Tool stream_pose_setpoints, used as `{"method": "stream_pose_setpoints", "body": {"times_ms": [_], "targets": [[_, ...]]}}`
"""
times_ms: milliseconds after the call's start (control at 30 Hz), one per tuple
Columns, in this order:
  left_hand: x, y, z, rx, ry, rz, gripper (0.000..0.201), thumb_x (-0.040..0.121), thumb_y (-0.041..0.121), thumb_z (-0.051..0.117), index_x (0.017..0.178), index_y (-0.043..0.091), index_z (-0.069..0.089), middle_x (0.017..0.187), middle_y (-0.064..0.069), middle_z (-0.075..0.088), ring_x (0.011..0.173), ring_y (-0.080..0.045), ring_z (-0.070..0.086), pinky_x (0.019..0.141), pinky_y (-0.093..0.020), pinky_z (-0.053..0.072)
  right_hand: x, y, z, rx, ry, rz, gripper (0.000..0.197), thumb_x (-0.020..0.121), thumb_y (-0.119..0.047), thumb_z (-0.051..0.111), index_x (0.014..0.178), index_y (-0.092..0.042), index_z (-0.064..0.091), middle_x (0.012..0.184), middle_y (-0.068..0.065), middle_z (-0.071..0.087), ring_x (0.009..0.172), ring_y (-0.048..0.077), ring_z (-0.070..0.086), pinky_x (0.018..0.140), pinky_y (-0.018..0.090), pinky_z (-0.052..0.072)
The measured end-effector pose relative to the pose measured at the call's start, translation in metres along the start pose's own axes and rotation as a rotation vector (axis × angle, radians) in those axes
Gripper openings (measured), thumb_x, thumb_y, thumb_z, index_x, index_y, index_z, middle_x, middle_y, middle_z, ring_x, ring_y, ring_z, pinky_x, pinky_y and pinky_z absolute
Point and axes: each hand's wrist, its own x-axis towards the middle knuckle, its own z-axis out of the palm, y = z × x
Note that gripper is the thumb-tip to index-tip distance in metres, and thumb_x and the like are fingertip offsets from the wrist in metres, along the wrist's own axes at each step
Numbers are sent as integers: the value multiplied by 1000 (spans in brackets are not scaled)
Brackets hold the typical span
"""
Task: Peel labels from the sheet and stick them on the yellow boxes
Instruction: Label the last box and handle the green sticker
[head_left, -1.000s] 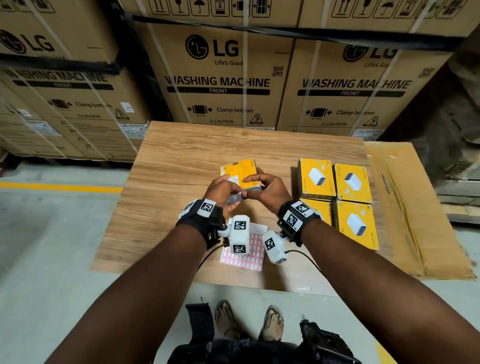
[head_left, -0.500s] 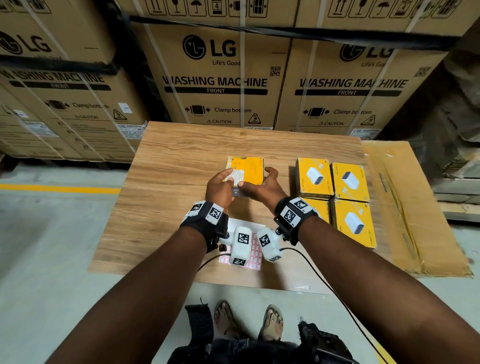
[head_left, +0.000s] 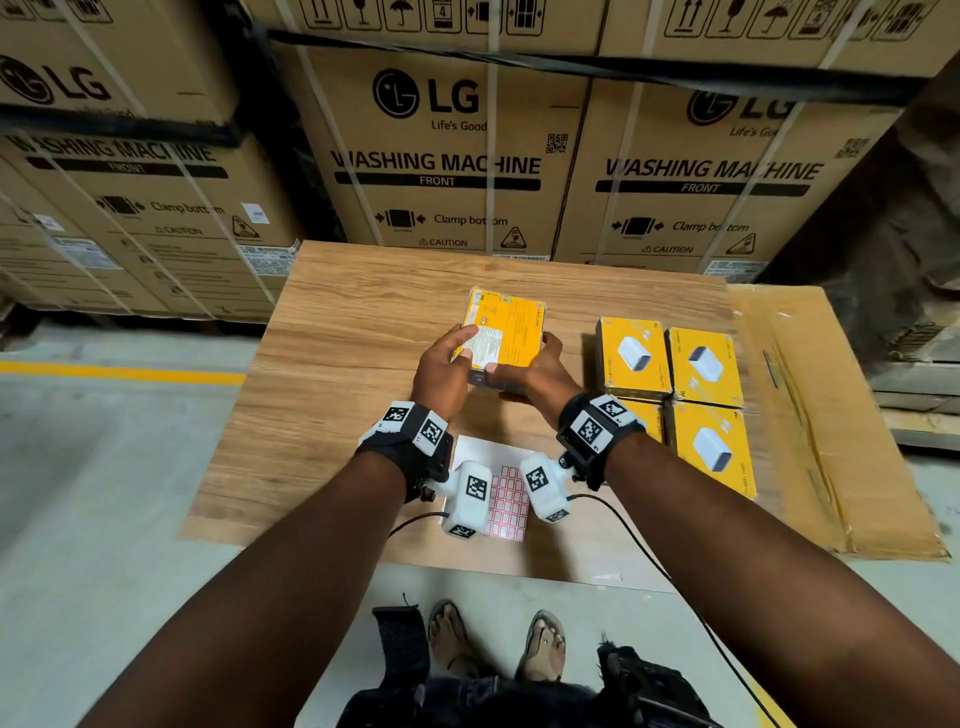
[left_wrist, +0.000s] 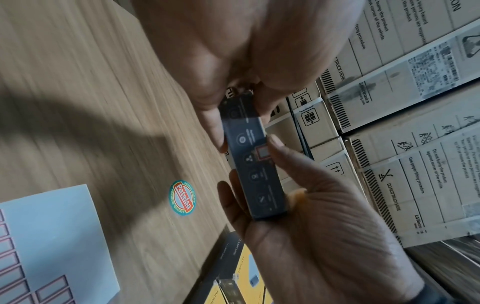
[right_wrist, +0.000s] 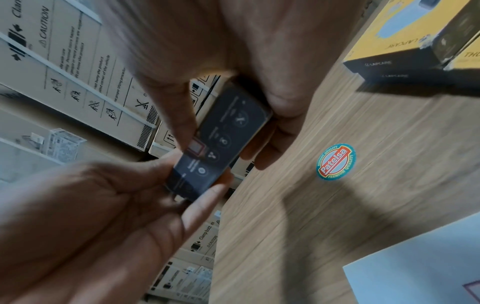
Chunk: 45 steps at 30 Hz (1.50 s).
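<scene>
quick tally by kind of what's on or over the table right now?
Yellow boxes: 5 (1 held box in left hand and right hand; 4 in a stack group on the table)
Label sheet: 1
Round sticker: 1
Total: 7

Wood-grain bench (head_left: 363, 332) at centre; stacked washing-machine cartons (head_left: 441, 156) fill upper frame; grey concrete floor (head_left: 93, 467), yellow line (head_left: 119, 372) left.

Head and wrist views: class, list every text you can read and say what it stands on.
"LG", "Life's Good", "WASHING MACHINE", "FRONT", "Clamp bottom", "CAUTION": big cartons.
"DO NOT TRUCK HERE": carton side.
"Patelsa", "PREMIUM QUALITY": round sticker on table.
"LAPCARE": stacked yellow boxes.
Held box, its label: too small.
</scene>
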Motion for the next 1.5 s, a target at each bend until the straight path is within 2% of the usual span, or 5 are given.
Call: {"method": "stream_pose_setpoints", "body": {"times_ms": [267,467,800,1000,1500], "targets": [[1,-12,-5,99,-20,33,40,95,20,60,134,25,53,145,5,43,118,-18,56,79,-33,56,8,-10,-4,30,21,30,63,97,-7,55,146,-20,17,131,13,56,103,31,65,80,42,55],[-2,-17,-4,323,72,187,55,83,14,74,135,15,53,137,-4,47,124,-12,46,98,-14,31,5,-5,-1,25,-15,13,68,98,-25,58,147,-22,11,133,6,56,115,28,61,93,43,51],[12,-20,-9,260,21,226,34,97,5,46,121,18,66,140,5,52,131,-16,49,106,-49,44,5,6,-8,-64,-10,20,87,84,-5,74,141,-18,9,137,7,48,121,27,56,94,44,54],[5,-27,-6,398,14,310,55,77,16,80,129,16,60,141,-4,49,133,-13,43,111,-23,31,13,1,-12,-19,15,45,61,95,-7,56,138,-19,16,115,4,59,112,32,63,99,55,49],[8,-8,-11,153,177,151,53,88,6,67,135,8,42,125,-5,55,109,-14,56,83,-23,48,13,-11,-30,-135,-43,9,51,90,3,63,122,-29,40,105,15,61,86,28,62,65,34,53]]}}
